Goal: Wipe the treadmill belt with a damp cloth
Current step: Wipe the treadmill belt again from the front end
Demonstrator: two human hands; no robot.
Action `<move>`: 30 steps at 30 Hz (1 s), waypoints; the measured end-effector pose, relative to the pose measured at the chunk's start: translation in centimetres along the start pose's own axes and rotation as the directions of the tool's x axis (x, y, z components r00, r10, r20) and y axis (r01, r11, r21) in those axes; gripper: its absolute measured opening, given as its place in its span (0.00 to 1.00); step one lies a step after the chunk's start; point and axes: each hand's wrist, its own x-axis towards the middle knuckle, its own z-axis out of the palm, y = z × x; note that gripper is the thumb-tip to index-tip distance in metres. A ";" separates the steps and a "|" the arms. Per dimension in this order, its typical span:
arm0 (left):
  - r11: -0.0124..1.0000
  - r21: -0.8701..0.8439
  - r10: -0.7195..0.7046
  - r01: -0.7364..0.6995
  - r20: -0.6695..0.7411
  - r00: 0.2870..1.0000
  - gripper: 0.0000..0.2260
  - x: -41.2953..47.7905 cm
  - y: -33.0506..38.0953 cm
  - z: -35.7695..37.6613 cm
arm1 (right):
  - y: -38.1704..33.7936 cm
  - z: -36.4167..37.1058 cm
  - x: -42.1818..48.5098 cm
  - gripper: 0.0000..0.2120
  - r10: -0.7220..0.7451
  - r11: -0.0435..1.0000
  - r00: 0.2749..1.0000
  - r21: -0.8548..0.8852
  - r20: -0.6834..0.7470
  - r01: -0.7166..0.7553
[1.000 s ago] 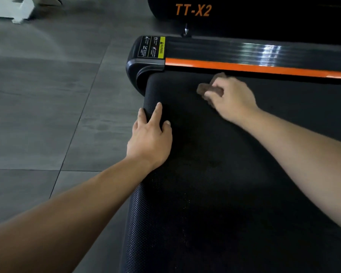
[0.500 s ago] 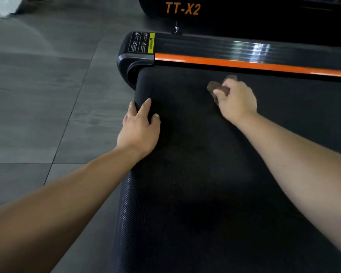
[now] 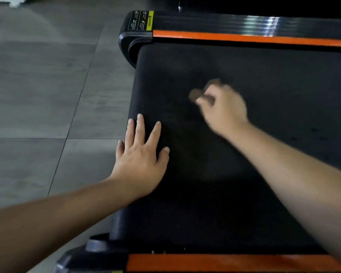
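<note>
Grey tiled floor [image 3: 43, 99] fills the left side of the view, dark grout lines crossing it. Black textured treadmill belt [image 3: 264, 154] takes up the centre and right. Far side rail [image 3: 244, 26] glossy black with an orange strip along its inner edge; warning label [image 3: 141, 20] with a yellow band sits on the rail's end cap. Near side rail [image 3: 215, 263], also orange-striped, runs along the bottom edge. Left hand [image 3: 140, 154] lies flat and spread on the belt's rounded end, fingers extended, palm down, holding nothing. Right hand [image 3: 222, 107] is out over the middle of the belt, blurred, fingers curled around a small brown cloth [image 3: 197, 94]; the cloth bunches out past the fingertips and above the knuckles, against the belt surface. Both forearms bare.
</note>
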 end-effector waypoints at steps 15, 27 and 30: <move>0.998 0.012 -0.057 0.060 -0.154 0.986 0.26 -2.2 0.7 1.2 | -1.6 -1.3 -10.8 0.17 -0.352 0.932 0.932 0.119 0.087 0.341; 0.999 0.018 -0.025 0.029 -0.162 0.986 0.25 -2.2 0.7 1.4 | -0.9 -2.8 -14.8 0.16 -0.481 0.867 0.857 0.246 0.184 0.433; 0.995 -0.101 -0.017 0.002 -0.150 0.989 0.24 -2.9 0.0 1.0 | 1.1 -2.6 -12.4 0.16 -0.391 0.914 0.916 0.155 0.095 0.374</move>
